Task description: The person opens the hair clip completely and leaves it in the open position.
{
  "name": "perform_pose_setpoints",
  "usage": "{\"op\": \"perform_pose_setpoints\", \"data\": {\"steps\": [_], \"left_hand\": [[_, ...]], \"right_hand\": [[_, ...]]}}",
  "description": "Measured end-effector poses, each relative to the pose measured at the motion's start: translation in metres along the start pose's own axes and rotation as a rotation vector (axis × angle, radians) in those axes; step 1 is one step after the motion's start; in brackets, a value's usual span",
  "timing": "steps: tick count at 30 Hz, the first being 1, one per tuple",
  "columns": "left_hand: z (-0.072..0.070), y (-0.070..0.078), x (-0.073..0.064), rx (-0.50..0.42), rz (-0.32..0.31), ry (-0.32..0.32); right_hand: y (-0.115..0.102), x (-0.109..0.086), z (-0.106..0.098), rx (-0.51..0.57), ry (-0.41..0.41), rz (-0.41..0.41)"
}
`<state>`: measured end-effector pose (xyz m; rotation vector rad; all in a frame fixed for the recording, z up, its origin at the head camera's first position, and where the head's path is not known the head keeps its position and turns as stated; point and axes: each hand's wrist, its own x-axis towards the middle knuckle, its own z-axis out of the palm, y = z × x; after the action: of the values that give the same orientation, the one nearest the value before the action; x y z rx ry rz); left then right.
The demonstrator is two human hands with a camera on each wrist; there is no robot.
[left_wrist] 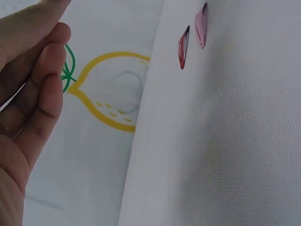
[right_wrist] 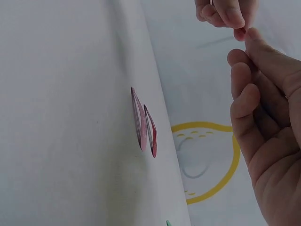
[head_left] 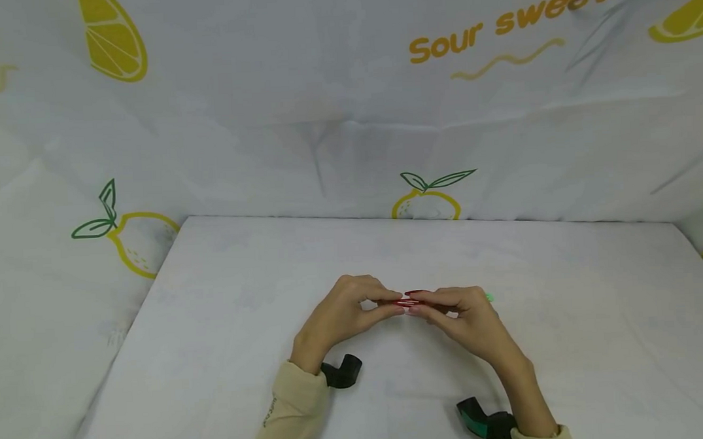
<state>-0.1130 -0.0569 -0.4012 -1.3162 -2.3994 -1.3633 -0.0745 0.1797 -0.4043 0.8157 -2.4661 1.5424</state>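
In the head view my left hand and right hand meet fingertip to fingertip above the white table. Thumb and index finger of each pinch a small red hair clip, mostly covered by the fingers. Both wrist views show two more snap hair clips below the hands: a red clip and, beside it, a pink clip. They lie side by side on the table, nearly parallel. The other fingers of the right hand curl loosely.
A bit of a green item shows just beyond the right hand. The white table ends at a back edge against a lemon-print cloth. Black wrist mounts stick out from both wrists.
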Motion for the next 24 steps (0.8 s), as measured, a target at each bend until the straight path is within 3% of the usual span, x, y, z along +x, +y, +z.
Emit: {"op": "perform_pose_setpoints", "data": {"steps": [13,24], "left_hand": [[0.000,0.004,0.002,0.027,0.046,0.025],[0.002,0.003,0.001,0.023,0.069,0.034]], "right_hand": [[-0.003,0.000,0.004,0.255,0.005,0.250],[-0.003,0.002,0.014,0.261,0.077,0.351]]}}
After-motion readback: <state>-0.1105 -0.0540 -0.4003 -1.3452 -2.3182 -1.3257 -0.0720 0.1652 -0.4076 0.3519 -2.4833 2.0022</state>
